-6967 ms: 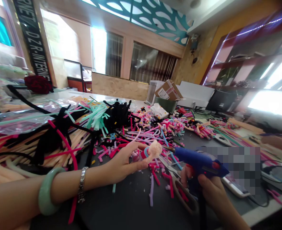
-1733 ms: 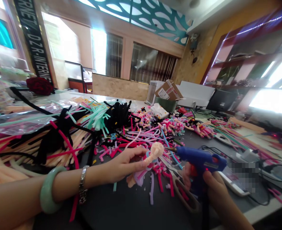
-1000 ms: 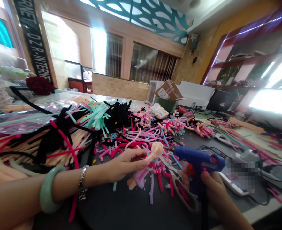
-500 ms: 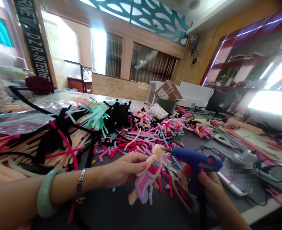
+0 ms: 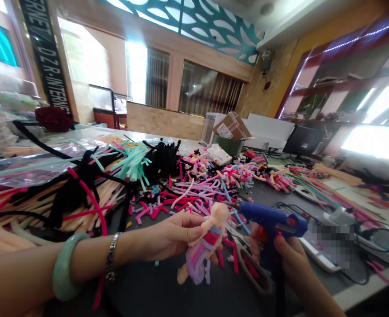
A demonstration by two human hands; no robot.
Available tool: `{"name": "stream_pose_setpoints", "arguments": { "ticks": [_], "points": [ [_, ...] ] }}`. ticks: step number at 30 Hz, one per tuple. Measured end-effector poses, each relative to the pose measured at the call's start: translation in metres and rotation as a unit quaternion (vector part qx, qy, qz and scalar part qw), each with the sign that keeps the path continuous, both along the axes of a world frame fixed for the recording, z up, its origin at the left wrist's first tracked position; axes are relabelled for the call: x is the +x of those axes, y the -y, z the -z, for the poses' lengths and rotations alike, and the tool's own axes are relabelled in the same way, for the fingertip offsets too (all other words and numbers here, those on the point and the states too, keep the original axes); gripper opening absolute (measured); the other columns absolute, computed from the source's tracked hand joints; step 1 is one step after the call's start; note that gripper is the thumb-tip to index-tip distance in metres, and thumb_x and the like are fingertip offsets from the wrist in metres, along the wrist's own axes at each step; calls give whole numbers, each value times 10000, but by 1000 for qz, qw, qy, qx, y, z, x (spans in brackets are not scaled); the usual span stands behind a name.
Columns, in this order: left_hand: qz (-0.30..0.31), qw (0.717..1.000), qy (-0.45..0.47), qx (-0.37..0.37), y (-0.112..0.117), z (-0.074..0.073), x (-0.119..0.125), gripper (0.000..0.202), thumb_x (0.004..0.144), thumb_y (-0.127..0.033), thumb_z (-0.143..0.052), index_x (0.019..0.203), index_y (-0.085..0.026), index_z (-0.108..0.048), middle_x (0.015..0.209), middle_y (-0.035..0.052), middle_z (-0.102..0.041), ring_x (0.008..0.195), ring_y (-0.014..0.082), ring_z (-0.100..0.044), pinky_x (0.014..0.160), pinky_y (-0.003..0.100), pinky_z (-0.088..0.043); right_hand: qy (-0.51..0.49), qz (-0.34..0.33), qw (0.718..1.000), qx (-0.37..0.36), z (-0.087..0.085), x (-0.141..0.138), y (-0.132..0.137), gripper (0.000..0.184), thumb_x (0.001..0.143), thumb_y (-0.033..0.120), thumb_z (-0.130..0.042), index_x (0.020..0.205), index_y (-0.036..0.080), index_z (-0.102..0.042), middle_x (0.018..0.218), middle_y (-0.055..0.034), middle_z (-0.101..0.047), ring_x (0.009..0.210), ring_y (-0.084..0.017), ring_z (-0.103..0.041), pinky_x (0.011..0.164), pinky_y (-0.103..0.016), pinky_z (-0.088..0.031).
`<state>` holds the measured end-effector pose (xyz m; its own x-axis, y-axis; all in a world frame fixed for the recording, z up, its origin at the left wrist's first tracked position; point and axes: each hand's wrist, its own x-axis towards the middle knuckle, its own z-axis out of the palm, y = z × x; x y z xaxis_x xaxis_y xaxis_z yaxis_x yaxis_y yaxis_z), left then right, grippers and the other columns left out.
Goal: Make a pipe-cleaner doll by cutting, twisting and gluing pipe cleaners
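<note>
Between the thumb and fingers of my left hand is a small pipe-cleaner doll, with a peach head and arms and a pink, lilac and blue dress. It leans to the right, head up. My right hand is wrapped round the grip of a blue glue gun, whose red light glows. The gun's nozzle points left at the doll's head; I cannot tell whether they touch. Beneath and behind the gun lies a pair of scissors on the dark table mat.
Cut pink and lilac pipe-cleaner pieces cover the middle. Black pipe cleaners, mint ones and peach ones lie left. Finished dolls are heaped behind. Cables and a power strip lie right; a cardboard box stands at the back.
The doll's head has dropped slightly and turned a little, and the glue gun's nozzle now sits nearer its top edge. Both hands keep their hold.
</note>
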<state>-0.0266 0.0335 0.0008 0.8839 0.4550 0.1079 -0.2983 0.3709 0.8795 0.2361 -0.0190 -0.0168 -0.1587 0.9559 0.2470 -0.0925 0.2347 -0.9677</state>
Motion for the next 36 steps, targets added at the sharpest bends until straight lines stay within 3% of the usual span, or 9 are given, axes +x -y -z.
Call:
{"name": "stream_pose_setpoints", "arguments": {
  "ticks": [6, 17, 36],
  "points": [
    [-8, 1000, -14, 21, 1, -3, 0, 300, 768, -357, -667, 911, -93, -651, 863, 104, -642, 836, 228, -656, 739, 297, -509, 6, 29, 1000, 7, -1, -2, 0, 414, 718, 572, -640, 831, 175, -660, 549, -30, -594, 472, -170, -565, 474, -277, -478],
    [-34, 998, -43, 38, -2, 0, -2, 307, 776, -365, -651, 939, -106, -623, 881, 108, -634, 869, 251, -654, 712, 297, -516, -14, 18, 999, -26, -2, -5, 3, 396, 719, 542, -656, 867, 175, -654, 604, -38, -620, 533, -188, -599, 516, -291, -498],
    [-33, 999, -3, -3, 1, 6, 2, 298, 804, -336, -634, 978, -95, -621, 925, 121, -651, 889, 268, -673, 749, 308, -516, 3, -21, 1000, -20, -1, -2, 2, 389, 739, 536, -647, 862, 167, -655, 614, -44, -632, 558, -171, -598, 511, -255, -467]
  ]
}}
